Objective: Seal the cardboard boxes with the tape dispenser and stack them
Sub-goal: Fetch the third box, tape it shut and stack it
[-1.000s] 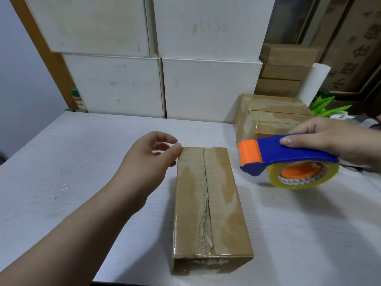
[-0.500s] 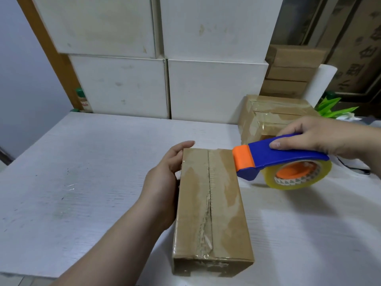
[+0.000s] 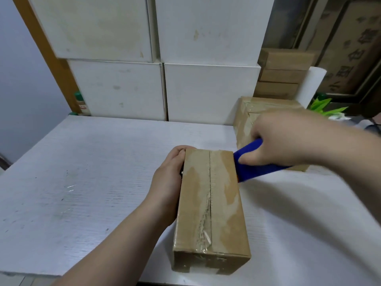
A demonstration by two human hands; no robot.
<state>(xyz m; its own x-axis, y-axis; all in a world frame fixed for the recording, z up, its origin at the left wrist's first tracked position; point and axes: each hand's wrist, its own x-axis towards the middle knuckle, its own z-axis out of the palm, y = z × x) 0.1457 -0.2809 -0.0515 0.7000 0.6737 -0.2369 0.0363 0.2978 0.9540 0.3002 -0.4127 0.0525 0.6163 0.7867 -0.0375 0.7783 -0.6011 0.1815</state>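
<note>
Head view: left hand (image 3: 166, 184) fingers clasp the tape-wrinkled box (image 3: 223, 205); right hand (image 3: 288, 139) fingers clamp the blue dispenser (image 3: 254, 171).

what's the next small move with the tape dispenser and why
Probably shift the tape dispenser left to the far end of the centre seam and press it down. The right hand holds it at the far right corner of the box, off the seam, while the left hand grips its left side.

box (image 3: 210, 203) on table (image 3: 82, 172), centre | left hand (image 3: 167, 182) at its left side | dispenser (image 3: 253, 162) at its far right corner | second box (image 3: 247, 112) behind right
</note>
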